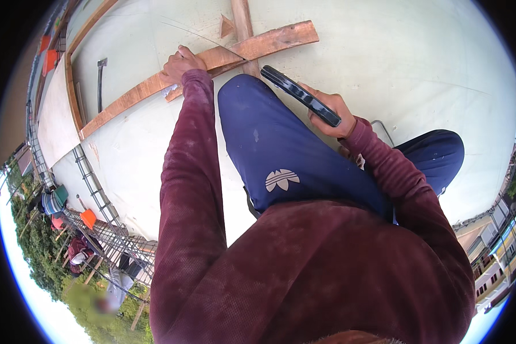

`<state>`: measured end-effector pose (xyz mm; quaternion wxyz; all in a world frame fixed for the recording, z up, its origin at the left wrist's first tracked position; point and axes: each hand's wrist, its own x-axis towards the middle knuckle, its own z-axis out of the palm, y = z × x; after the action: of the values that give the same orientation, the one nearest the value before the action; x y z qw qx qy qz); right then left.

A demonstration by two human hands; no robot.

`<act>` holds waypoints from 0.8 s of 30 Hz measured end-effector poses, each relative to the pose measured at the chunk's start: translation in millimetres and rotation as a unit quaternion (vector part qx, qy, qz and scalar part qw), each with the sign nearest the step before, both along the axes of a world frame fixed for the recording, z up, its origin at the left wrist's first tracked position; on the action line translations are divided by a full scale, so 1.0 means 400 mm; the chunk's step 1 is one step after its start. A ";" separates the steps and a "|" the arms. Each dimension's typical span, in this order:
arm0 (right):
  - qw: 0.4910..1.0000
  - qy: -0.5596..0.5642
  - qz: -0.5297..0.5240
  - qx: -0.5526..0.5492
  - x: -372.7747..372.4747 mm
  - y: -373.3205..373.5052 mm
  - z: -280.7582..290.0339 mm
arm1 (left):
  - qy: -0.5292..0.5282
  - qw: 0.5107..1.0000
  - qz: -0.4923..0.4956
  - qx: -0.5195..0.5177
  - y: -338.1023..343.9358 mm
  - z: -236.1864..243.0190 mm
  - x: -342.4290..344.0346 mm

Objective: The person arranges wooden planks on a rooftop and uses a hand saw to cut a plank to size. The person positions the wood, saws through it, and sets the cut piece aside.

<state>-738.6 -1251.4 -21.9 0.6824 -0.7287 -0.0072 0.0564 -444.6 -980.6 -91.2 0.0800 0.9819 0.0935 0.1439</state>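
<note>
Over a long wooden plank (123, 106) at the upper left, my left hand (182, 62) is curled, gripping its edge. My right hand (331, 112) is closed round a long black tool, apparently a handsaw (298, 94), held above my bent blue-trousered leg. From its far end a thin dark line runs across the plank toward the upper left; it looks like a blade seen edge-on. My knee is close to the plank's near edge. A second wooden piece (242, 20) passes under the plank crosswise, and a short offcut shows partly below my left hand.
A small wooden triangle (226, 26) lies beyond the plank on a pale panel floor (418, 46). A hammer-like tool (101, 83) rests at the left, near a timber strip (73, 86). Steel rebar cages (92, 178) line the left edge; people work beyond them.
</note>
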 end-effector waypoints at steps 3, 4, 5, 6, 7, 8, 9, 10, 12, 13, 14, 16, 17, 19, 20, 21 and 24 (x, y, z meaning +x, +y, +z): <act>0.999 0.015 -0.026 0.032 -0.041 0.000 0.073 | 0.012 1.000 -0.011 0.012 0.041 -0.022 -0.028; 0.999 0.029 -0.027 0.022 -0.080 -0.032 0.092 | 0.010 1.000 -0.012 0.014 0.020 -0.013 -0.013; 0.998 0.035 -0.057 0.022 -0.109 -0.056 0.144 | 0.039 0.999 -0.006 0.031 0.021 -0.003 -0.014; 0.998 0.013 -0.065 -0.010 -0.133 -0.084 0.178 | 0.033 0.999 0.001 0.020 0.021 0.004 -0.016; 0.996 -0.008 -0.075 -0.043 -0.158 -0.111 0.210 | 0.028 1.000 0.008 0.011 0.021 0.010 -0.022; 0.993 -0.027 -0.087 -0.079 -0.183 -0.138 0.247 | 0.021 1.000 0.013 -0.001 0.014 0.020 -0.027; 0.986 -0.032 -0.114 -0.117 -0.190 -0.152 0.272 | 0.025 1.000 0.012 0.003 -0.009 0.042 -0.024; 0.977 -0.034 -0.144 -0.154 -0.198 -0.163 0.303 | 0.039 0.999 0.012 -0.002 -0.018 0.060 -0.027; 0.917 -0.127 -0.176 -0.334 -0.155 -0.179 0.337 | 0.067 0.998 0.012 -0.013 -0.022 0.084 -0.031; 0.885 -0.129 -0.174 -0.412 -0.137 -0.196 0.339 | 0.077 0.997 0.011 0.002 -0.026 0.091 -0.027; 0.846 -0.131 -0.173 -0.487 -0.123 -0.213 0.325 | 0.109 0.994 0.014 -0.001 -0.026 0.103 -0.014; 0.817 -0.089 -0.191 -0.537 -0.111 -0.250 0.256 | 0.180 0.984 0.002 -0.002 -0.058 0.138 -0.009; 0.801 -0.077 -0.185 -0.564 -0.104 -0.273 0.230 | 0.203 0.979 -0.017 0.018 -0.056 0.136 0.011; 0.768 -0.053 -0.171 -0.615 -0.075 -0.332 0.166 | 0.221 0.972 -0.075 0.024 -0.041 0.110 0.080; 0.755 -0.045 -0.147 -0.638 -0.057 -0.341 0.141 | 0.219 0.971 -0.096 0.011 0.004 0.099 0.101; 0.746 -0.062 -0.135 -0.649 -0.040 -0.354 0.108 | 0.263 0.961 -0.080 -0.017 0.017 0.098 0.127; 0.725 -0.018 -0.108 -0.680 -0.056 -0.356 0.102 | 0.358 0.927 -0.100 -0.060 0.000 0.043 0.181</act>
<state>-760.8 -1393.8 19.1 0.0053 -0.9942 0.0993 -0.0411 -372.2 -980.8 -74.2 0.1144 0.9657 0.0258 -0.2315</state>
